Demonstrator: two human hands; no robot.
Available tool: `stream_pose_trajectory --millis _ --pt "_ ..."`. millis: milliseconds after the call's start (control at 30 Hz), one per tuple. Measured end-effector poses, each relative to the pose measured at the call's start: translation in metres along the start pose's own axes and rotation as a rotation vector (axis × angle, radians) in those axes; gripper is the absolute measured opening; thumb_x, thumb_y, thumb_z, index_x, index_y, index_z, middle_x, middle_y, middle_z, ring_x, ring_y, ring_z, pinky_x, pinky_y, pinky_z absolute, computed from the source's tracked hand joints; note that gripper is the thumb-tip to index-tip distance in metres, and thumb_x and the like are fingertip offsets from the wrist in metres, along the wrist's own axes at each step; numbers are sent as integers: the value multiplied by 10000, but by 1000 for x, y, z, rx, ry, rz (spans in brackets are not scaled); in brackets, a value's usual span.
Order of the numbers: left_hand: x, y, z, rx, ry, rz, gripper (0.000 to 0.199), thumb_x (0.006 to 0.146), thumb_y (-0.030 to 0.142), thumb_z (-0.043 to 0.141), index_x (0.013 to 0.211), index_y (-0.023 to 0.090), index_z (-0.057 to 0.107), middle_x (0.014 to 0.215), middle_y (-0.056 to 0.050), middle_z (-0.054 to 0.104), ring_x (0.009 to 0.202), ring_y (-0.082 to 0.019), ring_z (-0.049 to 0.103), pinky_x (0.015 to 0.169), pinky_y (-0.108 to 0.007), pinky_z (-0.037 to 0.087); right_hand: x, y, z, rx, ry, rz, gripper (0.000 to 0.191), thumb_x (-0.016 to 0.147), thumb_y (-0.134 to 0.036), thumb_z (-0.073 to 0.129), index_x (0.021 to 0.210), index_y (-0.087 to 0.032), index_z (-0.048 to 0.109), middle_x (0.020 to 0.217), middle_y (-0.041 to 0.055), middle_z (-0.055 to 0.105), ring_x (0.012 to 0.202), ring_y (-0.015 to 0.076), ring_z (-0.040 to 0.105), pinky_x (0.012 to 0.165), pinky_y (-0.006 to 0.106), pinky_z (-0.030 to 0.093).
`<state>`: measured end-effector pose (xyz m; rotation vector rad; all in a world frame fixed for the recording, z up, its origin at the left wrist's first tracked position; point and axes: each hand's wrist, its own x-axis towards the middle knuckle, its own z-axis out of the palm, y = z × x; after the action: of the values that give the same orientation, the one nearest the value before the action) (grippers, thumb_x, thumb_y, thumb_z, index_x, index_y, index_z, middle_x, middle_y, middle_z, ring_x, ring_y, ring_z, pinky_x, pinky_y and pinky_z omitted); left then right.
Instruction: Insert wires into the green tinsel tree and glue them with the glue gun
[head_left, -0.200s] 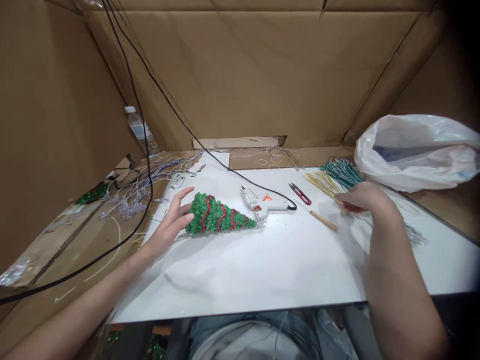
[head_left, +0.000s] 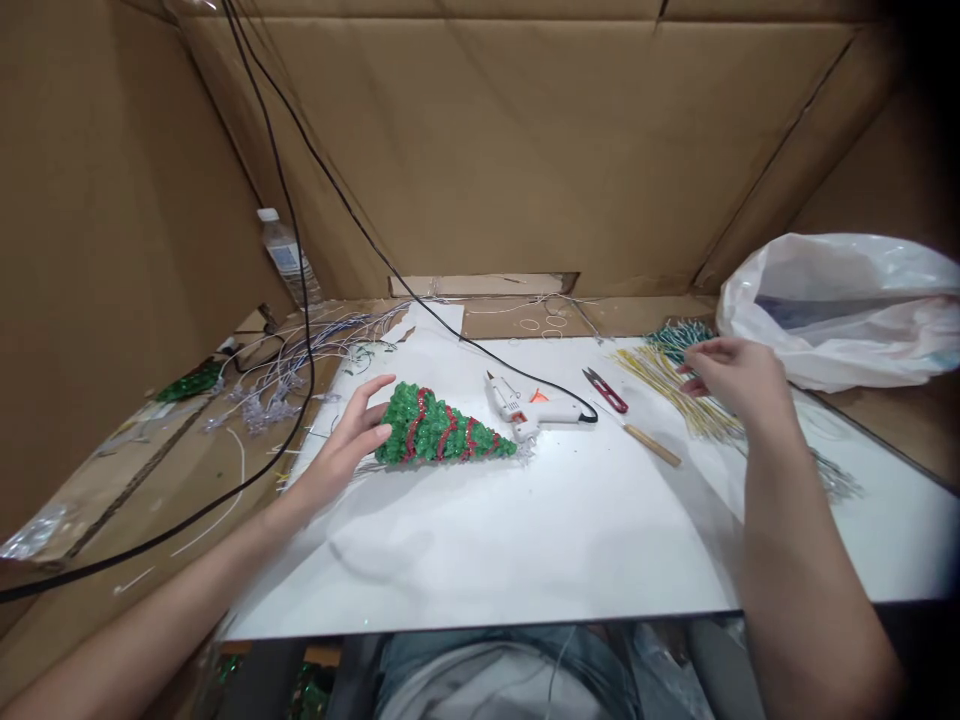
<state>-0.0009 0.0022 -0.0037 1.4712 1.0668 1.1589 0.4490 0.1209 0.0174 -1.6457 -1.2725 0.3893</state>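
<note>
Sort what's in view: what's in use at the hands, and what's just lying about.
In use: left hand against the green beaded tree; right hand over yellow wires, near green wires.

Lying about: glue gun, red-handled snips, wooden-handled tool, white plastic bag, water bottle.

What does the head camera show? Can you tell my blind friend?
A left hand touches a sparkly green tree on a white board, beside a white glue gun. The right hand hovers over yellow wires.
</note>
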Motion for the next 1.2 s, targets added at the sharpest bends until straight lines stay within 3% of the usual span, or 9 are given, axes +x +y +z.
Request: stream_pose_trajectory --millis 100,200,300,467,700,967,1200 --pt "-1 -1 1 -2 -10 5 579 854 387 543 1376 280 317 1249 -93 569 1055 -274 567 874 -382 431 -7 -15 5 65 80 -118 195 786 -222 543 951 -156 625 840 93 696 434 98 563 456 231 469" --pt "-3 2 3 -5 -10 14 526 871 371 530 1352 279 338 1235 -86 571 1053 -259 564 850 -353 437 -20 -34 13 269 134 -259 228 823 -280 546 988 -148 632 882 110 705 426 93 560 437 227 471" --pt "-4 5 5 21 5 28 488 882 361 518 1332 264 352 1170 -76 589 1037 -244 558 841 -335 431 -41 -56 24 464 56 -298 242 814 -299 601 1000 -151 649 933 119 712 474 113 615 425 217 473" --pt "-8 8 5 97 45 36 410 904 355 484 1289 241 400 1023 -46 593 992 -216 536 841 -313 396 -85 -78 49 650 -131 -282 160 792 -297 666 864 -155 685 856 88 715 540 140 652 455 228 498" --pt "-10 3 2 141 120 46 346 921 350 451 1244 228 438 886 -12 536 847 -166 491 728 -269 362 -117 -75 68 842 -502 -210 101 817 -266 652 898 -225 695 852 44 723 571 144 660 452 242 500" --pt "-11 4 3 130 108 40 331 915 337 450 1219 207 451 858 -11 543 801 -163 501 725 -278 357 -126 -70 77 789 -616 -119 108 817 -295 657 895 -230 693 847 36 725 574 136 659 469 234 524" --pt "-11 2 3 117 98 53 320 916 344 457 1206 209 466 883 -21 555 807 -162 502 717 -278 361 -126 -69 81 730 -624 -49 134 800 -320 676 885 -220 698 838 40 725 589 131 658 479 218 528"
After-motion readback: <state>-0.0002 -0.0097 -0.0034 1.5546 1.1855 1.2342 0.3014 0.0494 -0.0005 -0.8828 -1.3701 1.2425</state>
